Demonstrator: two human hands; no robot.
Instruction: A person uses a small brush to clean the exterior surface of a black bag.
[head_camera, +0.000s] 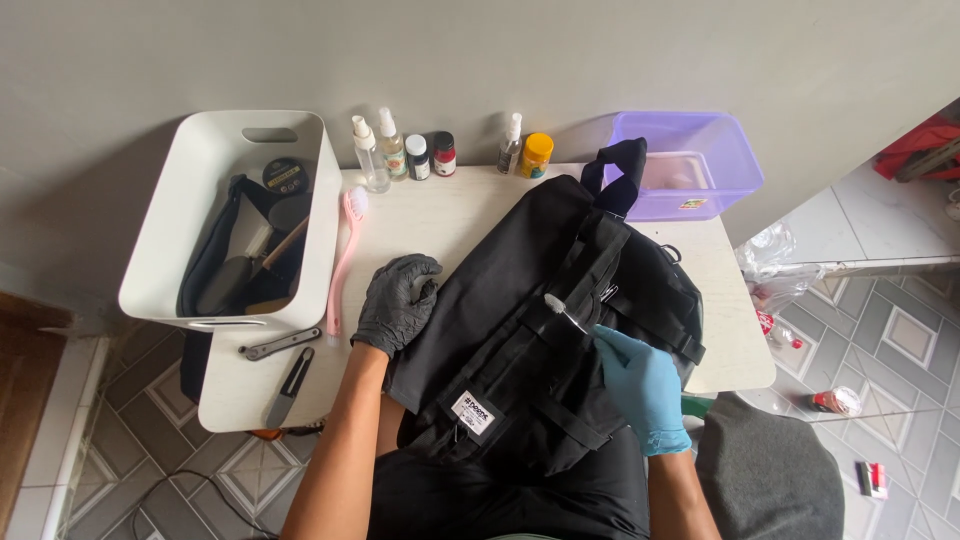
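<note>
Brushing black backpack: right hand fingers grasping toothbrush; left hand clenched on fabric.

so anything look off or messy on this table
Mostly tidy. The white bin overhangs the table's left edge, and the black backpack hangs off the front onto the lap. The gloves differ: left hand black, right hand blue.

Labels and small containers on and around the white table

A white rectangular label sits on the black bag's near end. Along the table's far edge stand spray bottles, two small dark jars and a yellow jar. A round black tin lies in the white bin at the left edge.
</note>
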